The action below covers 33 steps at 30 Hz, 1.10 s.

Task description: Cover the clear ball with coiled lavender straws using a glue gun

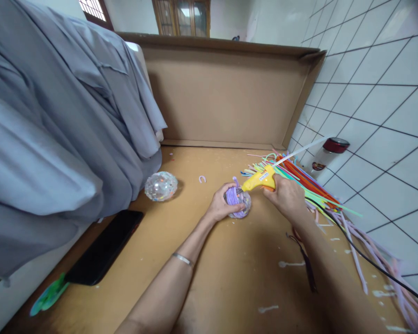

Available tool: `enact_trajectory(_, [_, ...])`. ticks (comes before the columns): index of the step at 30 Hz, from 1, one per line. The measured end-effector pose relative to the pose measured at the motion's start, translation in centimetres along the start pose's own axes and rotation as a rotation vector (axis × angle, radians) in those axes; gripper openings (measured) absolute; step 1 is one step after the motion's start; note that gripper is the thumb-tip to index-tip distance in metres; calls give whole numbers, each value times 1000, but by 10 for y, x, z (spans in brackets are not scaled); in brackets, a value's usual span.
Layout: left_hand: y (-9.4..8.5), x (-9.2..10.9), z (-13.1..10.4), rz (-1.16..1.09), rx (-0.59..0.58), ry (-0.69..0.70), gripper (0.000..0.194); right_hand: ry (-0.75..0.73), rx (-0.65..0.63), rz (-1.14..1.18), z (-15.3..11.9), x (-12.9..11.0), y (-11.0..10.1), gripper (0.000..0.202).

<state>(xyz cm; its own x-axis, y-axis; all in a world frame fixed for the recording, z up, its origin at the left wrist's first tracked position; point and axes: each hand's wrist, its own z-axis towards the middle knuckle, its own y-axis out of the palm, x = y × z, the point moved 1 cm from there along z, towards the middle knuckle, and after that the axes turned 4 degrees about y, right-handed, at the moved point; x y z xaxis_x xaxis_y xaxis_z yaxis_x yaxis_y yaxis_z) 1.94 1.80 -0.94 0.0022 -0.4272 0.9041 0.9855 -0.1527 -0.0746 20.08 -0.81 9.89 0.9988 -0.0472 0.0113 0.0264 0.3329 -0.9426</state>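
My left hand [223,204] is wrapped round the side of a clear ball [246,206] partly covered with rows of purple pipe cleaner [234,197]. One short purple end sticks up from its top. In my right hand [288,197] is a yellow hot glue gun [259,180], its nozzle at the top of the purple rows. I cannot tell whether the nozzle touches them. A long translucent glue stick [303,150] juts from the gun's back. Left of my hands lies a second clear ball [161,186] with coloured specks. A small pale purple curl [202,179] sits between.
Bundles of coloured pipe cleaners [310,188] lie along the tiled wall at right, with a black cord [355,248] across them. A red-lidded bottle [325,160] stands behind. Scissors-like dark tool [308,269], phone-like black slab [104,248], grey cloth [73,116] and cardboard [223,97] surround the work.
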Motion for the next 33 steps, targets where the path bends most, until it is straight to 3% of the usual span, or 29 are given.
enact_trajectory(33, [0, -3, 0, 11, -4, 2, 68, -19, -20, -14, 0, 2, -1, 27])
